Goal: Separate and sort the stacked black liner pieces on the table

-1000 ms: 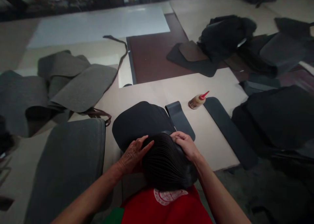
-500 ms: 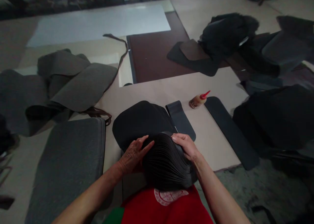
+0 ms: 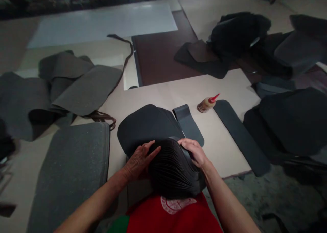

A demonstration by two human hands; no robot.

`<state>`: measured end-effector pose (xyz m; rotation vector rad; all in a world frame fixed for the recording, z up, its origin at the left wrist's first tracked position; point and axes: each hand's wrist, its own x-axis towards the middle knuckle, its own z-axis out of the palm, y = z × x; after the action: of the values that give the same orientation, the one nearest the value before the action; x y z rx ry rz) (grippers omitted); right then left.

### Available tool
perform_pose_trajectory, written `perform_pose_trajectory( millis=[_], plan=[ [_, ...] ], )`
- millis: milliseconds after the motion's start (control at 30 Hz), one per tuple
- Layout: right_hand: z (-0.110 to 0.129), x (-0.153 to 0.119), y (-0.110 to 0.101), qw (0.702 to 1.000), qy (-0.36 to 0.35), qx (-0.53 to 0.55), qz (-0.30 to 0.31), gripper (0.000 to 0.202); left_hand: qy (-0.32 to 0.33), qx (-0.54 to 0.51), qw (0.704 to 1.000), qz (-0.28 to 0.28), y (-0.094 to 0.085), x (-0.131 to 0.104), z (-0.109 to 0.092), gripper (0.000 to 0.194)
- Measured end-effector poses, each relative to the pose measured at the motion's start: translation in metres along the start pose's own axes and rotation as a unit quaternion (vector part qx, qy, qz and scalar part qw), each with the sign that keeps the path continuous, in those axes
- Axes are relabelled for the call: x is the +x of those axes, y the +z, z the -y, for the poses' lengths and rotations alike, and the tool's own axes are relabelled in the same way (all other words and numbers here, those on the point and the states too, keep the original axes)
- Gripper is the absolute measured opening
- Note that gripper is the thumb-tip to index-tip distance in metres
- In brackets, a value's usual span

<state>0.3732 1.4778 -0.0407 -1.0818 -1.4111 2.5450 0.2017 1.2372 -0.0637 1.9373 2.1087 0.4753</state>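
A thick bundle of thin black sheets (image 3: 173, 171) is bent over at the table's front edge, against the red apron (image 3: 189, 212). My left hand (image 3: 140, 159) rests on the bundle's left side with its fingers spread. At the upper right of the bundle, my right hand (image 3: 194, 151) grips its edge, thumb and fingers closed on the sheets. Flat black pieces (image 3: 148, 124) lie just beyond my hands. A folded black strip (image 3: 189, 124) touches them on the right.
A glue bottle with a red tip (image 3: 205, 104) lies beside a long black strip (image 3: 240, 136). Grey pieces (image 3: 87, 88) and a dark stack (image 3: 74, 168) are at left. Black piles (image 3: 293, 120) stand at right; a brown sheet (image 3: 163, 59) lies farther back.
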Motion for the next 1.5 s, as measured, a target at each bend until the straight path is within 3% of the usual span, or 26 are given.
perform_pose_trajectory(
  millis=[500,733,1500],
  plan=[
    [-0.0044,0.0047,0.0022,0.998,-0.029,-0.041,-0.033,0.027,0.005,0.008,1.000,-0.004,-0.0015,0.0005,-0.0017,0.112],
    [-0.0021,0.0002,0.0020,1.000,-0.009,-0.004,0.013,0.027,0.020,0.014,1.000,-0.019,0.0016,-0.0012,0.0002,0.108],
    [-0.0025,0.0057,0.0006,0.999,0.008,0.028,0.029,0.030,0.028,0.026,0.999,-0.020,0.0031,-0.0011,0.0009,0.109]
  ],
)
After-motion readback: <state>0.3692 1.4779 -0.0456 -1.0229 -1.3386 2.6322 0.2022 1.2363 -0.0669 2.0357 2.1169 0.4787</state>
